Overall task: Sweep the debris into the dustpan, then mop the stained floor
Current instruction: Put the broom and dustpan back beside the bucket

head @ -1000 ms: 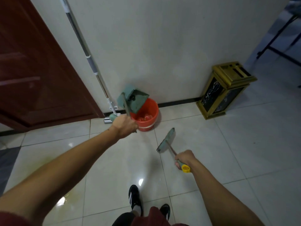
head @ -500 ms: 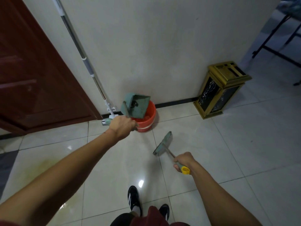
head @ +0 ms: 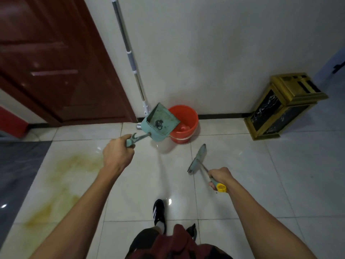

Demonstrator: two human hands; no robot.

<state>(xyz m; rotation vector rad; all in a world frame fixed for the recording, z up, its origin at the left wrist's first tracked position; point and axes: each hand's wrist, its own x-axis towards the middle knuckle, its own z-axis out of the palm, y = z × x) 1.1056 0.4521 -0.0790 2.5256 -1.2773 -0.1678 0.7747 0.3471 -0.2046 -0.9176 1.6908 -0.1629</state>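
Note:
My left hand [head: 116,156] grips the handle of a green dustpan [head: 160,122], held in the air tilted over the rim of an orange bucket [head: 186,116]. Dark debris lies in the pan. My right hand [head: 219,176] grips the yellow-ended handle of a small green brush [head: 197,158], whose head hangs just above the white tile floor. A mop [head: 130,58] leans against the wall behind the bucket, its head partly hidden by the dustpan. A yellowish stain [head: 63,176] spreads over the tiles at the left.
A dark red door [head: 56,62] stands at the left. A gold and black bin [head: 285,107] sits by the wall at the right. A dark mat [head: 16,165] lies at the far left. My shoes [head: 158,214] are on the tiles below.
The view has shifted down and to the left, and the floor stain shows more fully. The dustpan has come lower and tilted toward the bucket's left rim. The brush stays in my right hand.

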